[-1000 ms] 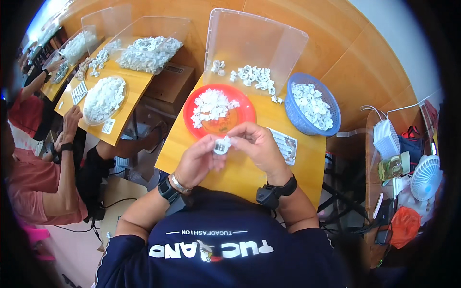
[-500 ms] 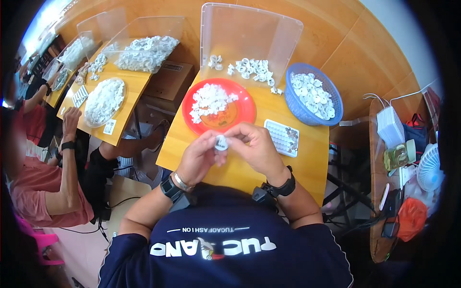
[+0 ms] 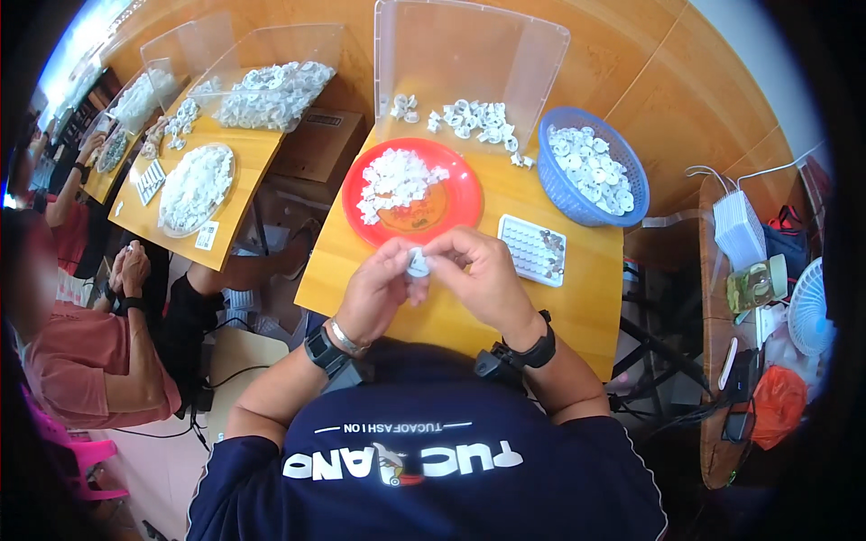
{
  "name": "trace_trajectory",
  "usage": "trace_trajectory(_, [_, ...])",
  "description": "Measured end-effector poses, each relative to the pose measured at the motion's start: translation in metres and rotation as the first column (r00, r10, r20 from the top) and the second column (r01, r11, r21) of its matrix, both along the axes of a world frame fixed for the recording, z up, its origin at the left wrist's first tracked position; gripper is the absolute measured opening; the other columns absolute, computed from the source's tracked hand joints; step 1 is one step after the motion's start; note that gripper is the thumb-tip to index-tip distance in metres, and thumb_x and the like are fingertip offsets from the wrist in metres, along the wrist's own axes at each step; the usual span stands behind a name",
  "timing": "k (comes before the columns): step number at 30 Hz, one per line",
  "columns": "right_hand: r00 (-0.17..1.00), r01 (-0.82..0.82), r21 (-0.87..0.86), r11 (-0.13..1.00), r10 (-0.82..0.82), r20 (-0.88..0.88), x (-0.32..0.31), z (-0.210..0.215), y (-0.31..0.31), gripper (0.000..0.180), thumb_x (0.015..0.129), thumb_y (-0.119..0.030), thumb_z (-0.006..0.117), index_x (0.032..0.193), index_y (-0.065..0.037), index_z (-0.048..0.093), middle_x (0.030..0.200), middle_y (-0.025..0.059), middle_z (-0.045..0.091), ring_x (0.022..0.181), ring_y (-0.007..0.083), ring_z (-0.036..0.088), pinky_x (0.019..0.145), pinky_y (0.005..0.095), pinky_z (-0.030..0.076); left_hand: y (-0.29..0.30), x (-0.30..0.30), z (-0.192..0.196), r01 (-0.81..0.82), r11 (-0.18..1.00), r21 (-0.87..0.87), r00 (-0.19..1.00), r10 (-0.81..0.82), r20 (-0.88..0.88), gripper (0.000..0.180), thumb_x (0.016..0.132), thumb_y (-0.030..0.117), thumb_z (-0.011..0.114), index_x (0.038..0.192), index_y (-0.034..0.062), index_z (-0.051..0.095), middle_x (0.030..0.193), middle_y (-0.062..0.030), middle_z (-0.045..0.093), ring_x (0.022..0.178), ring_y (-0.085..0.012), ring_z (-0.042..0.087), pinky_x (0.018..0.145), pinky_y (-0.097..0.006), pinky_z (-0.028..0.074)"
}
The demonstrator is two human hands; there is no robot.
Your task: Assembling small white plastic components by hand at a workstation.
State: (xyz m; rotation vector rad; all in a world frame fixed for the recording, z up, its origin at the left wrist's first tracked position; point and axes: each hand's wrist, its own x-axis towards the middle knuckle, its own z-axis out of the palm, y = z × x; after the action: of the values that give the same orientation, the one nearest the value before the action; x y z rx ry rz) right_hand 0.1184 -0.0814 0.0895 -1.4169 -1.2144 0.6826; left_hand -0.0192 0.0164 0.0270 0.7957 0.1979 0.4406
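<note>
While bare tabletop (image 3: 469,325) lies near its front edge, left hand (image 3: 377,288) and right hand (image 3: 483,275) pinch a small white piece (image 3: 418,264), fingers closed.

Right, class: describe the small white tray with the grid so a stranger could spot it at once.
On the yellow table nearest the camera, look right of the red plate and below the blue basket. The white tray lies flat there, the only rectangular thing, dotted with rows of small pockets.

Bare tabletop (image 3: 577,311) strip open right of the hands. Ahead blocked: red plate (image 3: 460,203), white grid tray (image 3: 534,250), blue basket (image 3: 631,194), clear bin wall (image 3: 469,63) behind.
</note>
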Motion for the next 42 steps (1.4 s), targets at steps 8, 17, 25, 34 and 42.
trace_trajectory(8, [0.998, 0.052, 0.046, 0.998, -0.053, 0.035, -0.004, -0.008, -0.003, 0.006, 0.086, 0.001, 0.058, 0.084, 0.006, 0.061, 0.084, 0.0094, 0.060, 0.062, 0.0158, 0.067, 0.057, 0.0258, 0.053, -0.004, 0.001, 0.001, -0.007, 1.000, 0.006, 1.000, 0.007, -0.029, 0.022, 0.097, 0.025, 0.047, 0.103, 0.0045, 0.053, 0.085, -0.0063, 0.058, 0.071, -0.0139, 0.056, 0.064, -0.026, 0.044])
trace_trajectory(17, [0.999, 0.015, 0.083, 0.996, -0.011, -0.043, -0.001, -0.011, -0.006, 0.002, 0.085, 0.003, 0.058, 0.086, 0.005, 0.059, 0.086, 0.0083, 0.058, 0.066, 0.0168, 0.067, 0.059, 0.0262, 0.054, -0.010, 0.003, 0.003, -0.044, 0.994, 0.100, 0.998, 0.049, -0.046, 0.022, 0.097, 0.026, 0.047, 0.104, 0.0056, 0.052, 0.087, -0.0048, 0.057, 0.070, -0.0119, 0.054, 0.064, -0.025, 0.043])
trace_trajectory(25, [0.961, 0.061, 0.021, 0.998, -0.053, -0.273, -0.001, -0.022, -0.009, 0.009, 0.085, 0.001, 0.061, 0.092, 0.003, 0.056, 0.082, 0.0077, 0.066, 0.072, 0.0121, 0.065, 0.063, 0.0243, 0.052, -0.007, 0.005, 0.007, -0.064, 0.925, 0.374, 0.992, 0.100, -0.078, 0.025, 0.098, 0.027, 0.045, 0.108, 0.0042, 0.050, 0.087, -0.0048, 0.058, 0.072, -0.0125, 0.057, 0.064, -0.026, 0.047])
trace_trajectory(34, [0.975, 0.150, 0.132, 0.980, -0.169, 0.142, 0.000, -0.017, -0.010, 0.013, 0.081, 0.002, 0.064, 0.094, 0.002, 0.060, 0.085, 0.0115, 0.064, 0.071, 0.0158, 0.066, 0.062, 0.0262, 0.053, -0.009, 0.006, 0.016, -0.086, 0.765, 0.638, 0.934, 0.284, -0.215, 0.014, 0.090, 0.007, 0.052, 0.103, 0.0013, 0.053, 0.078, -0.0032, 0.059, 0.066, -0.0089, 0.055, 0.060, -0.023, 0.046])
trace_trajectory(42, [0.974, 0.208, 0.077, 0.975, -0.214, 0.079, -0.008, -0.016, -0.007, 0.011, 0.079, 0.001, 0.064, 0.089, 0.001, 0.059, 0.077, 0.0102, 0.064, 0.067, 0.0154, 0.066, 0.059, 0.0271, 0.053, -0.014, 0.007, 0.020, -0.161, 0.664, 0.730, 0.909, 0.388, -0.152, 0.012, 0.091, 0.005, 0.051, 0.101, 0.0008, 0.053, 0.077, -0.0054, 0.058, 0.067, -0.0103, 0.055, 0.061, -0.025, 0.046])
